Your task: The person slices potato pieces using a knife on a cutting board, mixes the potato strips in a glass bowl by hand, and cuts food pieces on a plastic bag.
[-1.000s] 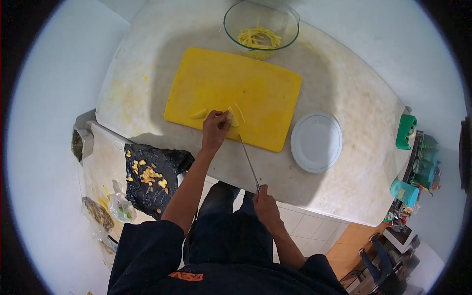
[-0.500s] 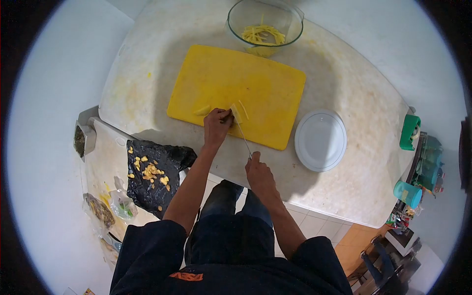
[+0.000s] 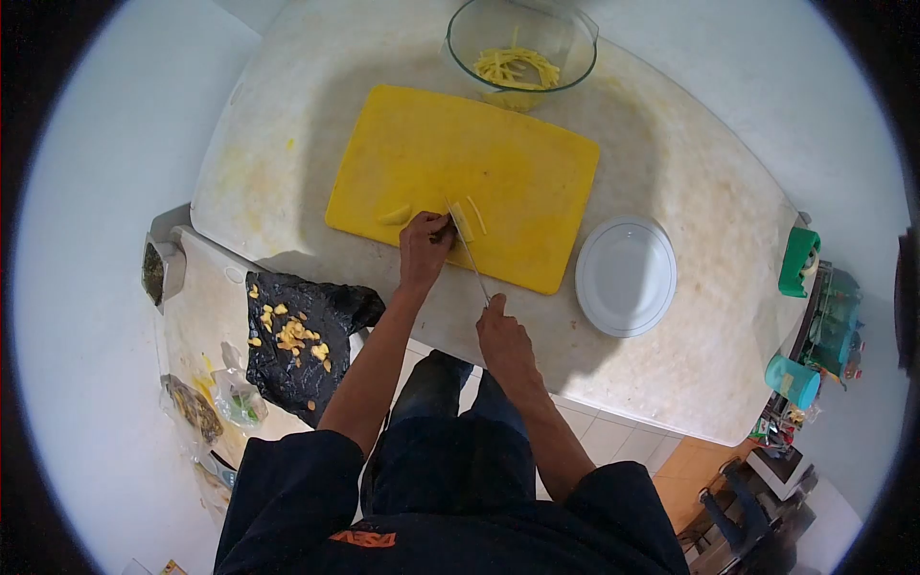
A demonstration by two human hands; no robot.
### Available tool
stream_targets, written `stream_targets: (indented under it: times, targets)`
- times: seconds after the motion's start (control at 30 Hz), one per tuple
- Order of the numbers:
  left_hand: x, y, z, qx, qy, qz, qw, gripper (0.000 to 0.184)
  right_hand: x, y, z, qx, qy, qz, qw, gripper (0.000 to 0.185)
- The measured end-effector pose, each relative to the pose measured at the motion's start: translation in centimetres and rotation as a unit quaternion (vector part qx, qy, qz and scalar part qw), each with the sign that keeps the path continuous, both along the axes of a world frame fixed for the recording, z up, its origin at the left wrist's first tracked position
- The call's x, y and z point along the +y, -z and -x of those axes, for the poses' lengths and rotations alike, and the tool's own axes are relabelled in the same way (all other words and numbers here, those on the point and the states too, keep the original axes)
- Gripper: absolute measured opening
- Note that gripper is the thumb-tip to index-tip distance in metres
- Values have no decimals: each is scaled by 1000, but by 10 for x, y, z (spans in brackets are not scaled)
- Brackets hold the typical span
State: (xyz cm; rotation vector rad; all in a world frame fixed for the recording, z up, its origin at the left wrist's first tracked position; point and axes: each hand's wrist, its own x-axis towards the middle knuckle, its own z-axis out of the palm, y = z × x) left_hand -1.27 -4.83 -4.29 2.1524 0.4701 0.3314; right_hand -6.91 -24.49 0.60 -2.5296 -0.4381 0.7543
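A yellow cutting board (image 3: pixel 479 163) lies on the pale table. My right hand (image 3: pixel 505 337) is closed round the handle of a knife (image 3: pixel 476 269), whose blade lies across the board's near edge, against a pale yellow slab (image 3: pixel 464 221). My left hand (image 3: pixel 425 247) pinches the slab's left side with its fingertips, close beside the blade. A thin strip (image 3: pixel 477 215) lies just right of the slab, and a rounded yellow piece (image 3: pixel 394 215) rests to the left of my left hand.
A glass bowl (image 3: pixel 577 69) with yellow strips stands beyond the board. A white plate (image 3: pixel 626 276) is at the right. Peelings lie on a black plastic bag (image 3: pixel 321 305) at the left. A green holder (image 3: pixel 797 261) and a turquoise cup (image 3: pixel 792 380) are at the far right.
The knife has moved up and left, from the board's near edge to the slab, with my right hand following. My left hand stays at the slab. The whole view has shifted slightly.
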Motion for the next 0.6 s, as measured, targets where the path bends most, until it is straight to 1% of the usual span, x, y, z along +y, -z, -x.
stream_targets:
  times: [0.2,0.27,0.3,0.37,0.4,0.47,0.5,0.57,0.6]
  targets:
    - [0,-1,0,16,-10,46,999,26,6,-8,-6,39,-1,29,999,42]
    - [1,-3,1,31,-1,15,999,24,8,-11,-11,70,1,35,997,47]
    - [2,-5,1,39,4,-1,999,24,11,-9,-15,52,-7,32,998,48]
    - [1,-8,1,40,5,33,999,24,19,-5,-21,17,-21,29,999,50]
    - [1,-9,0,38,4,49,998,24,23,-4,-26,20,-21,35,999,51]
    - [1,-4,1,11,14,10,1000,26,30,-1,-31,29,-25,45,998,51]
    - [1,-2,1,-3,20,-11,1000,27,28,-1,-30,53,-10,33,998,50]
    - [-1,2,1,35,3,24,999,24,18,-1,-21,102,21,9,994,47]
    - [-2,3,0,54,-4,43,998,23,12,0,-12,83,9,15,996,49]
